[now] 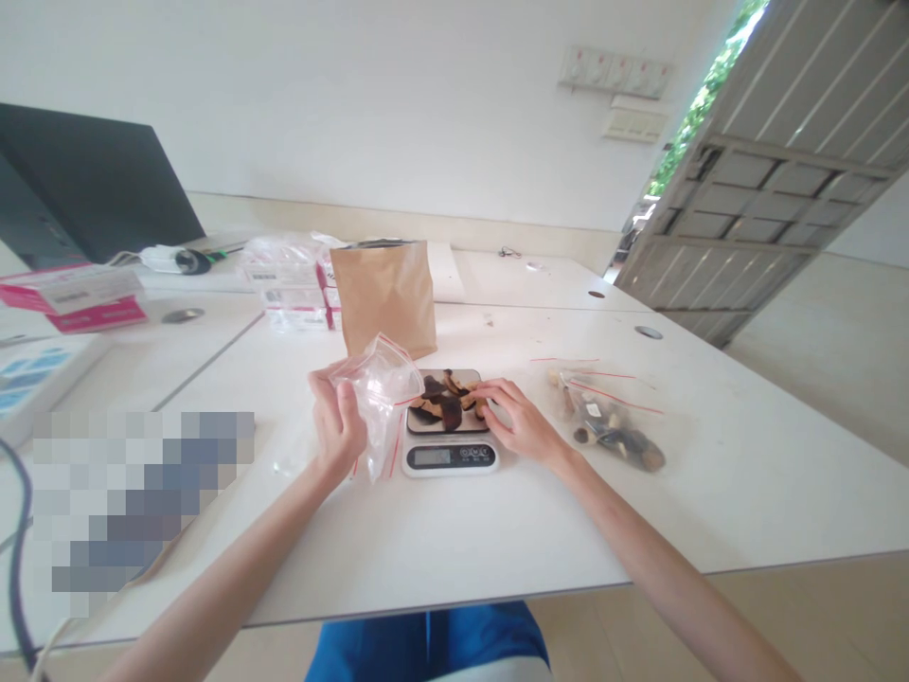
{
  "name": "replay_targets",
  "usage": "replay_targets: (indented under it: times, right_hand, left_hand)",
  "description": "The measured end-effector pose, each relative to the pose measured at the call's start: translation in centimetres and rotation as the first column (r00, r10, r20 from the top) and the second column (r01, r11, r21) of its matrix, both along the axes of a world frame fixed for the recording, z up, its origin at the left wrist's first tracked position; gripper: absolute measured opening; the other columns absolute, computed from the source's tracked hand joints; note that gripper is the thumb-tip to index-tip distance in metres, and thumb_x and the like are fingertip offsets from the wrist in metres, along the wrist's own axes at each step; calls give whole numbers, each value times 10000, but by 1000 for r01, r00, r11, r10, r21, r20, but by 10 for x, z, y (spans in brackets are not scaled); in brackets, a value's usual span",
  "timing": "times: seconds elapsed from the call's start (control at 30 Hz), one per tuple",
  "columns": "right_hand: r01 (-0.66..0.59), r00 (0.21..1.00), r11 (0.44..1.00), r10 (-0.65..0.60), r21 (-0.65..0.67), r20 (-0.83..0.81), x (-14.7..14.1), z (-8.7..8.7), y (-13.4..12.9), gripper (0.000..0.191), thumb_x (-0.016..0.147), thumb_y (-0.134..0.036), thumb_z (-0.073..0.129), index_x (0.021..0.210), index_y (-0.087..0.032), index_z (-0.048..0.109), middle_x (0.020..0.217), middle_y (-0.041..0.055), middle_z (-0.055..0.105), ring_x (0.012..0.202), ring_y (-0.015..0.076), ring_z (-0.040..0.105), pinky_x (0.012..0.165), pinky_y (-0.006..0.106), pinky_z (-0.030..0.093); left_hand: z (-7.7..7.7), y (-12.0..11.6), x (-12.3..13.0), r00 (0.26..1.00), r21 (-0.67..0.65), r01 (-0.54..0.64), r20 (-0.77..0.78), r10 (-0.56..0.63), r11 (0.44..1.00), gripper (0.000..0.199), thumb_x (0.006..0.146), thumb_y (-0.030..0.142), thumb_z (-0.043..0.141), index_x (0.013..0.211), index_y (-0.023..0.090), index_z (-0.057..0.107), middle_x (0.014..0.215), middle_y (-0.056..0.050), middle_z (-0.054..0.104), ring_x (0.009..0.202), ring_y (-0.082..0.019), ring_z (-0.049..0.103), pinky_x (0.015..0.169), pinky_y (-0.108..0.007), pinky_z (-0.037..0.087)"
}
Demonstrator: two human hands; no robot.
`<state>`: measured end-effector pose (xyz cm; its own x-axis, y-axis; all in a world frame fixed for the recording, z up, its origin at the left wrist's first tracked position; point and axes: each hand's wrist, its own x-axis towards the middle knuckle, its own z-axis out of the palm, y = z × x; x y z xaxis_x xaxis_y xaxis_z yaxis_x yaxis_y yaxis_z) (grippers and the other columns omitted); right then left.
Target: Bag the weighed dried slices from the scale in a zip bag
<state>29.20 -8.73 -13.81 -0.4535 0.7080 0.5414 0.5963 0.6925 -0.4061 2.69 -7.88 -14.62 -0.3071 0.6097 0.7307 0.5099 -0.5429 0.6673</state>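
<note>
So, left fingers [347, 400] pinch crinkly bag [384, 381]; right fingers [503, 390] at curled slices [450, 411], grip unclear

Prob. an office: monitor [106, 180], wht desks [440, 549] w/ cable holes [648, 332].

The left hand [339, 421] grips a clear bag [383, 388].

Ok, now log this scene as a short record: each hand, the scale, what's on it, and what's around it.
Left hand: holding a clear bag
Right hand: at the right edge of the brown pieces
Scale: on the table, brown pieces on its plate; reading illegible
Right of scale: filled bag, lying flat
Behind: paper pouch, upright
Far left: monitor
</note>
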Motion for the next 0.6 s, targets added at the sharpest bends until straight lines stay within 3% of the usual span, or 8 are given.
replay_targets:
  times: [0.23, 0.4, 0.6]
  right_hand:
    - [-13, 998, 1000, 14, -17, 66, 1, 3, -3, 287, 905, -225, 454, 1159, -231, 588, 1194, 95, 600, 1127, 222, 561, 992, 443, 464]
    - [-10, 996, 1000, 12, -19, 91, 2, 4, -5, 202, 881, -275, 528, 1053, -229, 621, 1064, 87, 631, 1043, 220, 592, 937, 411, 493]
    - [-9, 999, 990, 14, -140, 33, 6, 10, -9, 114, 855, -271, 584, 950, -216, 613, 972, 63, 622, 931, 187, 608, 863, 357, 508]
  left_hand:
    - [-3, -3, 1, 1000, 23, 19, 16, -20, 1000, 317, 929, 440, 312, 1022, 193, 488, 1001, -125, 615, 977, -260, 615, 863, -434, 470]
    - [-1, -7, 4, 1000, 76, 22, -4, -21, 997, 328, 940, 396, 296, 1126, 178, 456, 1123, -164, 603, 1067, -274, 598, 926, -471, 452]
    - [-4, -6, 6, 999, 79, 38, -25, -36, 996, 394, 949, 472, 264, 1130, 173, 445, 1114, -163, 621, 1028, -255, 624, 891, -452, 485]
